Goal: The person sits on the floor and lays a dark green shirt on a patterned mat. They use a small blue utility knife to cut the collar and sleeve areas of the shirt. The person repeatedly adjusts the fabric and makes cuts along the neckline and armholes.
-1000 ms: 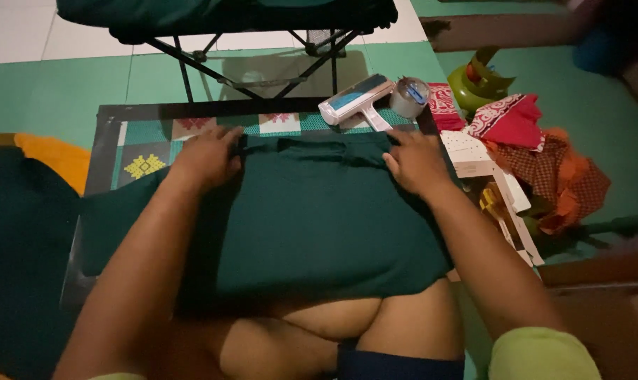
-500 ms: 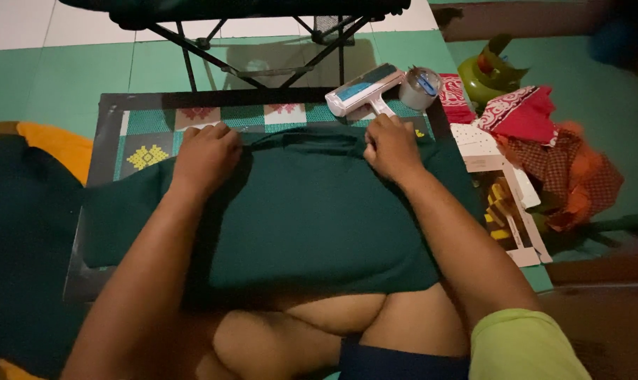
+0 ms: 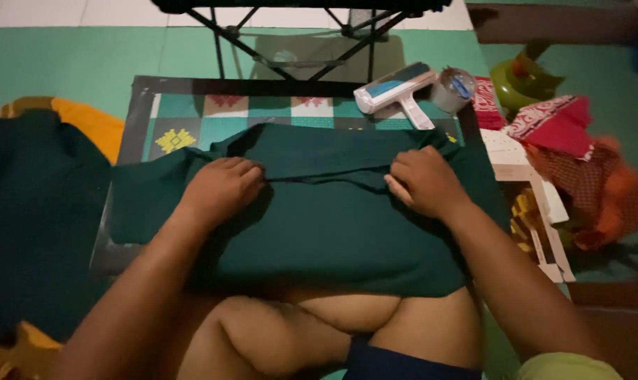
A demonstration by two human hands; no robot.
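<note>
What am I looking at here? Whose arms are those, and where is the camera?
There is no machine here, just a person working with bare hands. The camera sits on that person's head and looks down, so the arms seem to come out from the bottom of the picture, and the person's bent legs show below.

In front lies a low table with a patterned top. A dark green cloth is spread over it. The left hand and the right hand both grip a fold of that cloth, one on each side.

At the table's far edge lie a white and blue lint roller and a tape roll. To the right of the table sits a heap of red and orange fabric. Another dark cloth lies on the floor to the left.
</note>
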